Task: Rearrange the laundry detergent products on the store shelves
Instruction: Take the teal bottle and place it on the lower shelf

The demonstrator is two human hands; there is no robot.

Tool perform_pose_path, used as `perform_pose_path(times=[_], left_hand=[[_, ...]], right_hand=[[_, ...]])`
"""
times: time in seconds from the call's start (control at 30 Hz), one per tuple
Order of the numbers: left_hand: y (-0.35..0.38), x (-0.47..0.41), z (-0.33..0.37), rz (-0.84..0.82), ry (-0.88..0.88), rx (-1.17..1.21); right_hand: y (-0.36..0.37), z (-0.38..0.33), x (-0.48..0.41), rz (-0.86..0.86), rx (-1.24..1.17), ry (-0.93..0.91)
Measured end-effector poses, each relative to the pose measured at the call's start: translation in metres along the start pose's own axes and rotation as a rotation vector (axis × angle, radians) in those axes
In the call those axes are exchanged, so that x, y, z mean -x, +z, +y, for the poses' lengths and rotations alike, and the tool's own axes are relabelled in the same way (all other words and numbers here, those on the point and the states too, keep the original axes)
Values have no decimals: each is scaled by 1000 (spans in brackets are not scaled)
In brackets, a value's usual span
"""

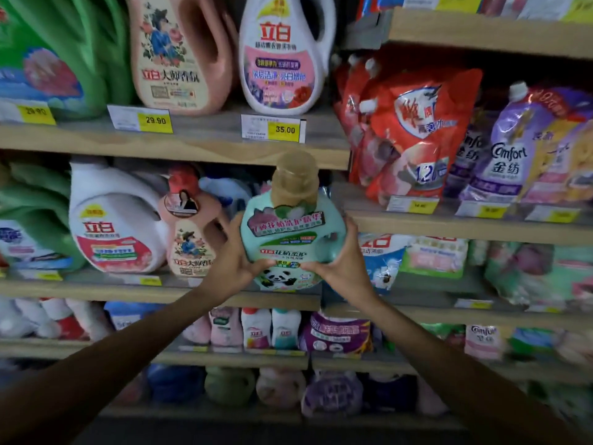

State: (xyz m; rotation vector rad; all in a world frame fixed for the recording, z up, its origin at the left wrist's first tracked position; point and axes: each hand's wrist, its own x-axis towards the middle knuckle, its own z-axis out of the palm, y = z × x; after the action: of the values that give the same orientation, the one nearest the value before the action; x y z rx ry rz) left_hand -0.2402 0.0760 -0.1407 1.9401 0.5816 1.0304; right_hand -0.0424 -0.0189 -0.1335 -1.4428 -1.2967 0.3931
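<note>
A mint-green detergent bottle (290, 232) with a tan cap and a panda on its label is upright in front of the middle shelf (96, 292). My left hand (232, 263) grips its lower left side. My right hand (341, 263) grips its lower right side, fingers around the handle. Left of it on that shelf stand a small pink bottle (189, 234) and a white bottle (115, 220) with a red label. Whether the mint bottle's base rests on the shelf is hidden by my hands.
The shelf above (192, 139) holds green, pink (179, 53) and white (282, 56) jugs with yellow price tags. Red refill pouches (417, 130) and purple Comfort pouches (513, 149) fill the right bay. Lower shelves carry several small bottles and packs.
</note>
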Motion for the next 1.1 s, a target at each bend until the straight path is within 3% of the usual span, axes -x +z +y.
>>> perform_pose_path(times=[0.17,0.6,0.77,0.87,1.1], left_hand=[[-14,-21,-45,-1,-10,-104],[-23,-67,-131,-94,-186,-57],[-12,-72,-149,-94,-224,-255],[-1,-78,-154,-158,-192,-99],[32,-81,-166,-174,-170,26]], right_hand=[[33,33,-16,67,70,86],[74,85,-55,97,79,241],[73,100,-59,75,58,283],[65,108,-59,85,67,305],[48,120,-55,92,121,327]])
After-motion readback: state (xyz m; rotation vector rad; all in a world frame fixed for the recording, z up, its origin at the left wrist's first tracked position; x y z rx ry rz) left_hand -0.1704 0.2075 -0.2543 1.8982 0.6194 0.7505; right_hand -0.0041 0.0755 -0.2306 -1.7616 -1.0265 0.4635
